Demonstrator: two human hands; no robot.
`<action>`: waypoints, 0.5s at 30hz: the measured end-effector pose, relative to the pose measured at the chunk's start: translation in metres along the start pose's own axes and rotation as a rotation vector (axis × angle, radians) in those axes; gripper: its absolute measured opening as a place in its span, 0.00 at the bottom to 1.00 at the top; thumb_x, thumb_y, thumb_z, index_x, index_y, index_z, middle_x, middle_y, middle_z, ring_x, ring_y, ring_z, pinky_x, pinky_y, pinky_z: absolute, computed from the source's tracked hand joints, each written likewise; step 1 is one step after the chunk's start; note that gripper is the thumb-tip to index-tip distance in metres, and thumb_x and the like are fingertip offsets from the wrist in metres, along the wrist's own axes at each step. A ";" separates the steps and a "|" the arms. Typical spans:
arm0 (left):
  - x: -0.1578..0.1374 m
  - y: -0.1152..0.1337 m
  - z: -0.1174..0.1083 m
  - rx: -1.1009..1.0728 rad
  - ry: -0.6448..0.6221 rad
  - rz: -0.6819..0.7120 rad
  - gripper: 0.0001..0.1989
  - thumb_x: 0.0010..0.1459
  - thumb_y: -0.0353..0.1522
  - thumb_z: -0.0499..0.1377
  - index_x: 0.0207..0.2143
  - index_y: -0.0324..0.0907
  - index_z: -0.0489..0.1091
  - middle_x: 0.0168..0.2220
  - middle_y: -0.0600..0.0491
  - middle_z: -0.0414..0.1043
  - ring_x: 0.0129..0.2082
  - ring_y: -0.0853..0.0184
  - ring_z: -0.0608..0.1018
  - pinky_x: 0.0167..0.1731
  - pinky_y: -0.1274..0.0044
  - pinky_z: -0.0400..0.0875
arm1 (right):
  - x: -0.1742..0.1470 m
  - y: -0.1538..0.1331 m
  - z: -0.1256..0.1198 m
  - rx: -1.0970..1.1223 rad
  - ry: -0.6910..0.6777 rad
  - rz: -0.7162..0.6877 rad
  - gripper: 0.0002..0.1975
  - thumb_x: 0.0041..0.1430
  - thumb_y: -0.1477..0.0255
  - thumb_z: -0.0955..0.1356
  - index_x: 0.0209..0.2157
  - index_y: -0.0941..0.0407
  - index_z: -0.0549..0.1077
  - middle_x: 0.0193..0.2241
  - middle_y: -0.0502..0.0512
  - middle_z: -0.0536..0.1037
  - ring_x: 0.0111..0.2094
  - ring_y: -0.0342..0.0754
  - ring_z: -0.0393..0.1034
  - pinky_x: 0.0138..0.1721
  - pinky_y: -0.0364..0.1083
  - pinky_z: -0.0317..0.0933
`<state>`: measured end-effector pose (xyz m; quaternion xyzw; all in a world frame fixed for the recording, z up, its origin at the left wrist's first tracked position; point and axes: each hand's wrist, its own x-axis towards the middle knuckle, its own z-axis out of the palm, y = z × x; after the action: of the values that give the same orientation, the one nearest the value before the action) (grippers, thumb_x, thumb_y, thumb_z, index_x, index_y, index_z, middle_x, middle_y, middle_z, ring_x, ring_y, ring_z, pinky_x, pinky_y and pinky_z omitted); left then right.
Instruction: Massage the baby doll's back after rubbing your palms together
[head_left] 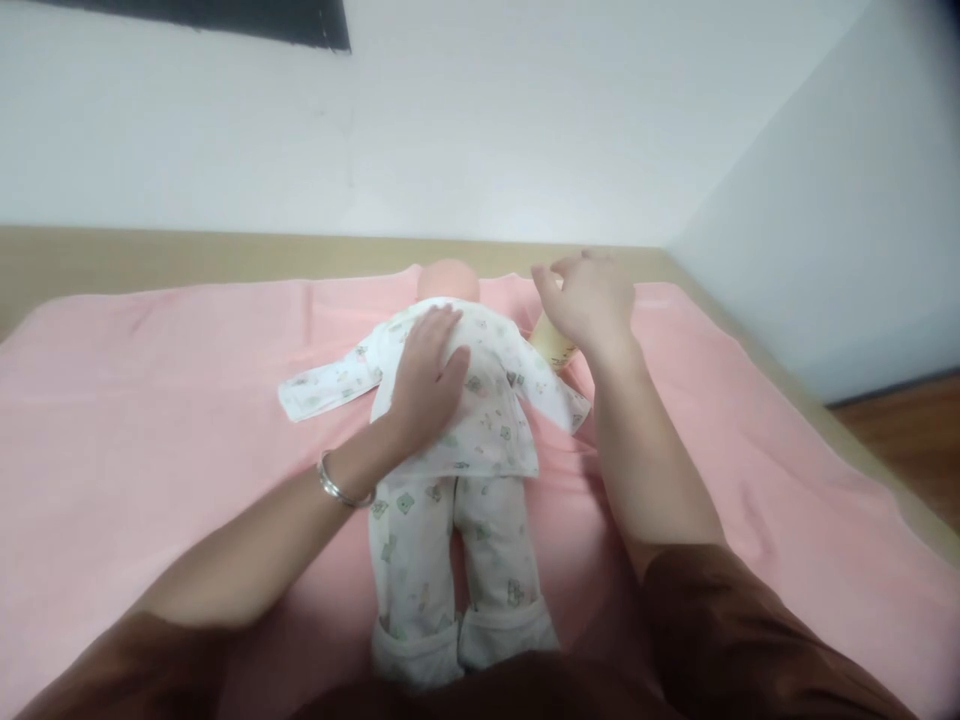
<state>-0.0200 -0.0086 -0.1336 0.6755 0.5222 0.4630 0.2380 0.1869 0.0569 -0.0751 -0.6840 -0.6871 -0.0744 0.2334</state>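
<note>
On its front or back, I cannot tell which, a doll [448, 279] lies with its head away from me. It wears a white printed top [480, 420] and matching trousers [416, 540] with turned-up cuffs. My left hand [431, 375] rests flat on the upper body, thumb apart from the fingers. To the right of the doll's shoulder, my right hand [592, 300] curls over a pale yellow bottle-like thing [551, 343] with dark markings. That hand hides part of it. The right sleeve [559, 395] of the top reaches out just below it.
A pink cloth [187, 400] covers most of the table [150, 255], whose wooden border shows at the back and right. A pale wall [487, 120] rises behind, meeting another at the right. A dark panel [247, 18] is at the upper left, and brown floor [907, 440] shows at the right.
</note>
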 end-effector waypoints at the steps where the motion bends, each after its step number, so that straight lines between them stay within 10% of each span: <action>1: -0.003 0.010 0.002 -0.149 -0.024 -0.054 0.22 0.61 0.35 0.52 0.56 0.43 0.71 0.63 0.50 0.69 0.67 0.59 0.68 0.71 0.59 0.58 | 0.000 -0.001 -0.001 -0.010 -0.016 0.014 0.32 0.70 0.53 0.53 0.38 0.62 0.78 0.40 0.70 0.79 0.56 0.66 0.70 0.56 0.63 0.64; 7: 0.021 0.059 0.027 -1.105 -0.169 -0.466 0.21 0.64 0.37 0.52 0.54 0.39 0.72 0.60 0.45 0.72 0.65 0.60 0.72 0.68 0.67 0.64 | 0.002 -0.004 -0.010 -0.077 -0.097 0.007 0.39 0.72 0.52 0.46 0.39 0.61 0.79 0.40 0.69 0.81 0.48 0.61 0.74 0.49 0.55 0.63; 15: 0.081 0.094 0.046 -1.621 -0.337 -0.861 0.32 0.69 0.46 0.42 0.67 0.36 0.58 0.61 0.37 0.68 0.67 0.52 0.68 0.62 0.62 0.71 | 0.004 0.000 -0.011 -0.020 -0.122 0.026 0.42 0.71 0.50 0.44 0.42 0.59 0.80 0.42 0.66 0.82 0.46 0.59 0.76 0.50 0.53 0.63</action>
<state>0.0682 0.0415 -0.0488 0.1097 0.2037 0.4541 0.8604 0.1890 0.0555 -0.0637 -0.6984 -0.6903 -0.0364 0.1854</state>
